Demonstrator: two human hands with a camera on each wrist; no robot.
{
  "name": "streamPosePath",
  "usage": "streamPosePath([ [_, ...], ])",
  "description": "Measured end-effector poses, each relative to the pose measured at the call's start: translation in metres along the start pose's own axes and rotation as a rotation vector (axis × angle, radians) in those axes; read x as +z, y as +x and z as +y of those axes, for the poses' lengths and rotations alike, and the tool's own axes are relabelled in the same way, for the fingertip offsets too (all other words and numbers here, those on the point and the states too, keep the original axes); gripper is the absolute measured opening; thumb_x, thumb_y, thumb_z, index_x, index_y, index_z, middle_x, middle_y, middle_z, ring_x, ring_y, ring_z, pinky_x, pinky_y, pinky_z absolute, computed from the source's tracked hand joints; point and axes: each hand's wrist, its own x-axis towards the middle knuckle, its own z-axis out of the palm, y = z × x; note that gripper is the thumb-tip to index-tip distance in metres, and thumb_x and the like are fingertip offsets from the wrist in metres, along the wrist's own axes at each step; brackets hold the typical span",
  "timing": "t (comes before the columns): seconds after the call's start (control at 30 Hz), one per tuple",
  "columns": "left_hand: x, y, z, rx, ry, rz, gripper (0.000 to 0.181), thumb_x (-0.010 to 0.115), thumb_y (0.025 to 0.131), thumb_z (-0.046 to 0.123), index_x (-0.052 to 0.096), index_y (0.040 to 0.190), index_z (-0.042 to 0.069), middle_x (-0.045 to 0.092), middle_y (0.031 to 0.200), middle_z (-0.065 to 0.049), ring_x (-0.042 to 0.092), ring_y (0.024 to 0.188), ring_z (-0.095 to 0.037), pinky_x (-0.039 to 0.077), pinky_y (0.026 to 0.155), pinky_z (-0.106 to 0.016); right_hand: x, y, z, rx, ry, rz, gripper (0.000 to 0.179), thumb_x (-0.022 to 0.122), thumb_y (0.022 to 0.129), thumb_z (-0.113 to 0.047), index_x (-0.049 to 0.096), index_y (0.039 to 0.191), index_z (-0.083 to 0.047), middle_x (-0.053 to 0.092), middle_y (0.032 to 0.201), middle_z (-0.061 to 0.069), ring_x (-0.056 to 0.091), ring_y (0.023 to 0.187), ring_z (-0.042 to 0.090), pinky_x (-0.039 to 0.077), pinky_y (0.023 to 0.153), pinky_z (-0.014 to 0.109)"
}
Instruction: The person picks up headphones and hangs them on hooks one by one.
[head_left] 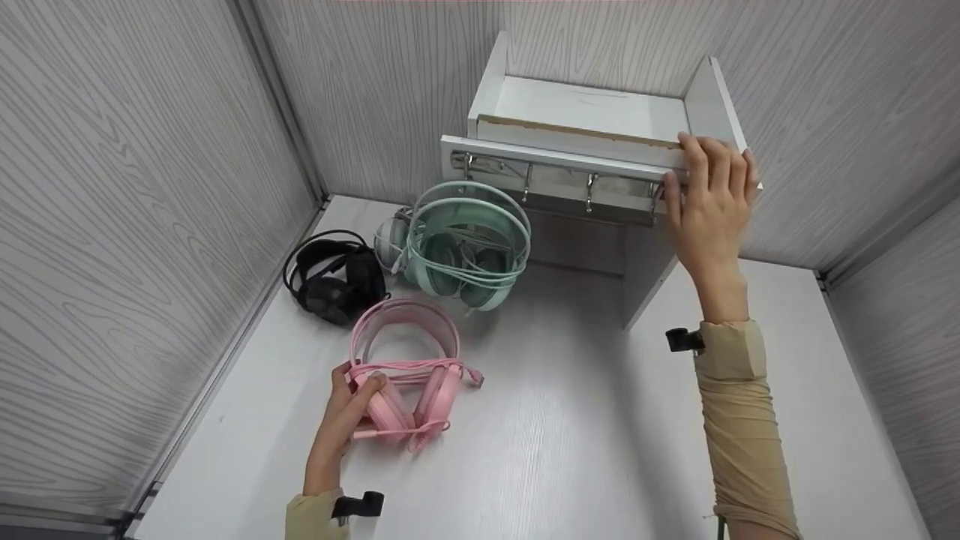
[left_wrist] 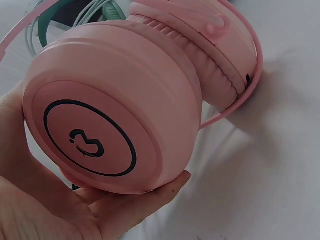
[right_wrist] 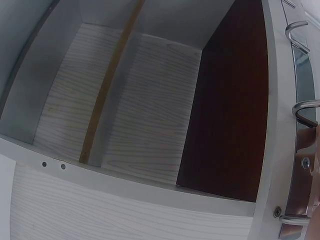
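Observation:
My left hand (head_left: 349,409) grips one ear cup of a pink over-ear headset (head_left: 390,405), low over the white table. The headset's cable is wound around its headband and cups, with the plug sticking out to the right. In the left wrist view, that ear cup (left_wrist: 100,110) shows a dark ring and logo, and my fingers lie beneath it. My right hand (head_left: 712,202) grips the front right corner of a white shelf unit (head_left: 592,109), fingers over its top edge and thumb by the hook rail (head_left: 559,160).
Several metal hooks (head_left: 590,193) line the shelf's front. A mint-green headset (head_left: 441,264) is at the shelf's left, overlapping a pale grey headset (head_left: 389,241) behind it. Black headphones (head_left: 330,300) lie nearer the left wall. The shelf's side panel (head_left: 649,262) stands on the table.

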Motion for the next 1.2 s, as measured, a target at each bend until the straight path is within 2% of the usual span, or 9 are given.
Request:
streamPosePath([
  [0.13,-0.004,-0.002,-0.004,0.060,-0.059,0.018,0.077,0.058,0.099,0.030,0.013,0.158,0.008,0.042,0.148,-0.027,0.054,0.118,-0.034,0.054,0.082,-0.033,-0.001,0.001,0.000,0.007,-0.008,-0.004,0.043,0.045,0.108,-0.035,0.048,0.147,-0.017,0.051,0.138,0.012,0.040,0.135,0.031,0.014,0.122,0.046],
  [0.2,-0.006,-0.002,-0.005,0.091,-0.070,0.029,0.077,0.058,0.099,0.030,0.013,0.158,0.009,0.038,0.151,-0.027,0.053,0.123,-0.036,0.053,0.085,-0.035,-0.001,0.001,0.000,0.014,-0.005,-0.004,0.043,0.045,0.108,-0.036,0.048,0.147,-0.017,0.051,0.138,0.011,0.041,0.135,0.031,0.013,0.122,0.046],
  [0.3,-0.009,-0.002,-0.007,0.120,-0.075,0.048,0.078,0.059,0.099,0.029,0.012,0.159,0.010,0.030,0.157,-0.027,0.044,0.135,-0.042,0.049,0.098,-0.050,0.000,0.001,0.000,0.018,-0.002,-0.005,0.043,0.044,0.108,-0.036,0.048,0.147,-0.017,0.051,0.138,0.012,0.041,0.135,0.031,0.013,0.122,0.046],
  [0.43,-0.012,-0.002,-0.010,0.126,-0.087,0.071,0.080,0.059,0.098,0.028,0.011,0.160,0.011,0.023,0.160,-0.026,0.036,0.141,-0.044,0.040,0.105,-0.061,0.001,0.001,0.000,0.013,0.001,-0.008,0.044,0.044,0.108,-0.036,0.048,0.147,-0.017,0.051,0.139,0.012,0.040,0.135,0.031,0.013,0.122,0.046],
  [0.5,-0.014,-0.004,-0.011,0.121,-0.091,0.084,0.080,0.059,0.098,0.028,0.010,0.160,0.012,0.024,0.160,-0.026,0.036,0.141,-0.044,0.042,0.103,-0.057,0.002,0.000,0.001,0.012,-0.002,-0.012,0.044,0.044,0.108,-0.036,0.048,0.147,-0.017,0.051,0.139,0.012,0.040,0.135,0.031,0.013,0.122,0.046],
  [0.63,-0.020,-0.006,-0.014,0.134,-0.091,0.115,0.077,0.057,0.099,0.027,0.012,0.160,0.012,0.031,0.155,-0.024,0.043,0.133,-0.036,0.046,0.093,-0.038,0.001,-0.001,0.002,0.019,-0.001,-0.016,0.044,0.044,0.108,-0.037,0.048,0.148,-0.017,0.051,0.139,0.012,0.040,0.135,0.030,0.012,0.122,0.046],
  [0.83,-0.027,-0.010,-0.021,0.243,-0.151,0.145,0.074,0.056,0.095,0.021,0.017,0.158,0.011,0.037,0.151,-0.023,0.047,0.121,-0.020,0.043,0.091,-0.019,-0.002,-0.002,0.004,0.017,-0.003,-0.008,0.044,0.045,0.108,-0.036,0.048,0.148,-0.018,0.050,0.139,0.011,0.040,0.135,0.030,0.012,0.122,0.046],
  [1.0,-0.027,-0.011,-0.025,0.323,-0.222,0.152,0.076,0.056,0.092,0.017,0.017,0.157,0.010,0.030,0.154,-0.021,0.045,0.123,-0.014,0.042,0.095,-0.015,-0.003,-0.003,0.004,0.020,0.003,-0.005,0.043,0.046,0.108,-0.034,0.048,0.147,-0.018,0.051,0.139,0.011,0.040,0.135,0.031,0.012,0.122,0.046],
  [1.2,-0.024,-0.010,-0.024,0.362,-0.298,0.173,0.072,0.055,0.092,0.016,0.021,0.155,0.012,0.037,0.145,-0.018,0.049,0.120,-0.014,0.045,0.094,-0.017,-0.004,-0.003,0.005,0.016,-0.008,0.000,0.043,0.045,0.108,-0.035,0.048,0.147,-0.017,0.051,0.138,0.012,0.041,0.134,0.031,0.013,0.122,0.046],
])
